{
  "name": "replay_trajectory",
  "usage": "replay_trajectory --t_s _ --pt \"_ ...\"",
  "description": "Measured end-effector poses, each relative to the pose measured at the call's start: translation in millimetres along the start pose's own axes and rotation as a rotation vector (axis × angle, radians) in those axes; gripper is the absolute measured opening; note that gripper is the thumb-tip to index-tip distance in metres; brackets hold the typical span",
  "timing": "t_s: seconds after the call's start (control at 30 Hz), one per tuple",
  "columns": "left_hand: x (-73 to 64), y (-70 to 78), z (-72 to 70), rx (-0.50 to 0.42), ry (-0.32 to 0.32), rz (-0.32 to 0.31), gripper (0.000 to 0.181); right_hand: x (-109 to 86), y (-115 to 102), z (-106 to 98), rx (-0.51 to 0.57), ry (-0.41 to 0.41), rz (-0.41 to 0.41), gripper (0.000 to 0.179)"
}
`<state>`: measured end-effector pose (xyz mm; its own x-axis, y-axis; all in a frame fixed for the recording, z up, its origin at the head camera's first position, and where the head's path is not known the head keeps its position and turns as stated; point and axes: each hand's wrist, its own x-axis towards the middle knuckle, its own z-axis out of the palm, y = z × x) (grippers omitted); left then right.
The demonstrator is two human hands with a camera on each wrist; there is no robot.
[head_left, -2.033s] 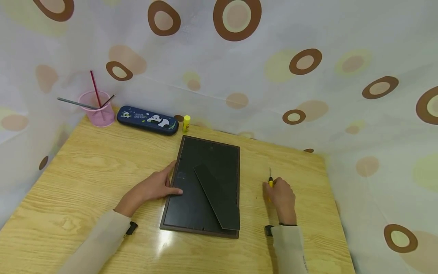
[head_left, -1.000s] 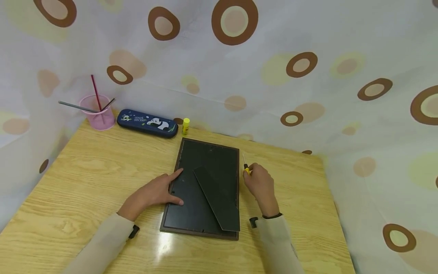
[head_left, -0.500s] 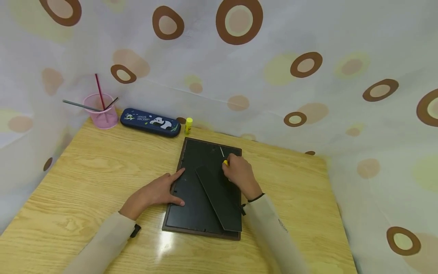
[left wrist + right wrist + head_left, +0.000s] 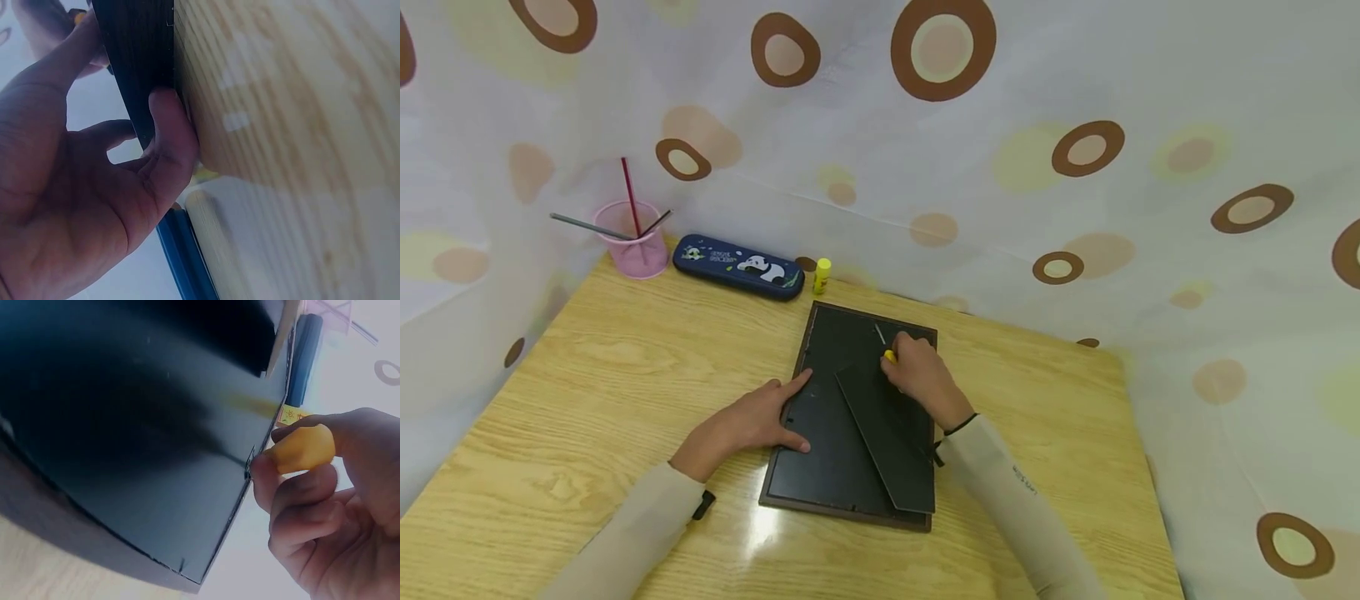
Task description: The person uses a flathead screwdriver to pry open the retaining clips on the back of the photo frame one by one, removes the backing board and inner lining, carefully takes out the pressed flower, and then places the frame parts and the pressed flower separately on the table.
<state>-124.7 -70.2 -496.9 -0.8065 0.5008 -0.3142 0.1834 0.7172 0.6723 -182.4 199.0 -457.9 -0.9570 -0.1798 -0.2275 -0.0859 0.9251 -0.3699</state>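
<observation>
A dark picture frame (image 4: 816, 475) lies face down, its hinged stand leg (image 4: 880, 450) slanting across the black back. My left hand (image 4: 748, 421) holds its left edge: thumb and index finger rest on the back, while other fingers curl against the side of the frame (image 4: 134, 56) in the left wrist view. My right hand (image 4: 921, 375) grips a yellow-handled screwdriver (image 4: 890, 356) over the upper part. In the right wrist view, the shaft of the screwdriver (image 4: 306, 450) reaches a small metal tab (image 4: 250, 464) near the frame's edge; whether it touches is unclear.
Behind the frame stands a yellow glue stick (image 4: 822, 277). A navy panda pencil case (image 4: 737, 268) and a pink mesh cup (image 4: 640, 254) with several pencils are at the back left. A dotted sheet (image 4: 1000, 275) hangs around the wooden table (image 4: 1037, 433).
My right hand has carried the screwdriver leftward from the tabletop onto the upper part of the frame. My left hand has shifted slightly along the edge; its index finger now lies on the back.
</observation>
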Motion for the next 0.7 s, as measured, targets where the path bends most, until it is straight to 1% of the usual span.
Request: replay_trajectory --t_s 0.13,0.33,0.57,0.7 --pt "0.3 0.6 0.4 -0.005 -0.005 -0.009 0.117 0.6 -0.4 3.2 0.051 -0.005 0.02 0.021" --pt "0.1 1.1 0.6 -0.015 -0.01 -0.014 0.118 0.7 -3.1 3.8 0.061 0.001 0.027 0.021" --pt "0.5 1.1 0.7 -0.031 -0.017 -0.012 0.118 0.9 -4.0 4.0 0.037 0.025 0.008 0.022" --pt "1.0 0.7 1.1 -0.031 -0.023 -0.005 0.118 1.7 -3.5 4.8 0.022 0.027 0.017 0.023"
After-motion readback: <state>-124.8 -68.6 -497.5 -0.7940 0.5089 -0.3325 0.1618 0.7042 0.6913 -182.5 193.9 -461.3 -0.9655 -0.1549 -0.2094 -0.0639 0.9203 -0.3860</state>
